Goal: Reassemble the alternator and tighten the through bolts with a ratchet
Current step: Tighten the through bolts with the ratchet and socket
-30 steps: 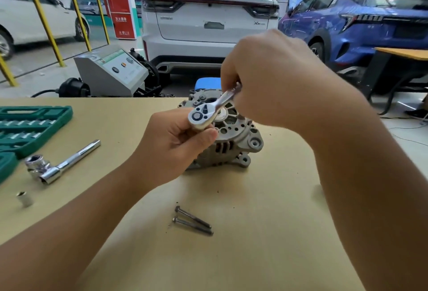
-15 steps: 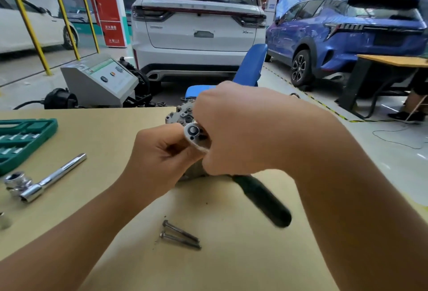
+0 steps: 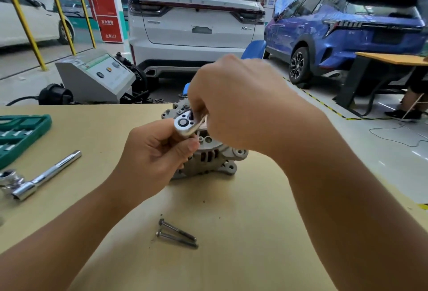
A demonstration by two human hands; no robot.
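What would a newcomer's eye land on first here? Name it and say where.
Both hands meet mid-frame: the right hand grips a chrome ratchet over the alternator, and the left hand grips just below the ratchet's head. Two loose bolts lie on the table nearer the camera.

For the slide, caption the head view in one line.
Both hands work a ratchet on the alternator, two loose bolts waiting on the table.
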